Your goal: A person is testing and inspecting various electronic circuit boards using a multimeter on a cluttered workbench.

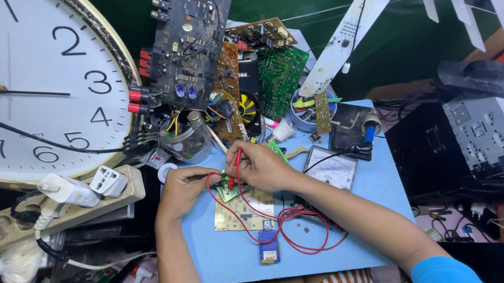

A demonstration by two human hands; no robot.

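Right hand (263, 166) fingers pinch red probe (234, 168); left hand (184, 188) fingers grip small green board (227, 190).

We found open blue mat (226, 261) near front edge, passable. Red leads (301, 235) looped across mat's right half. Stacked circuit boards (192, 36), jar (185, 143) blocked far side; power strip (55, 209) hemmed left, analog meter (332, 169) crowded right.

Both hands (184, 188) (262, 166) press probes (234, 166) onto green board (227, 192).
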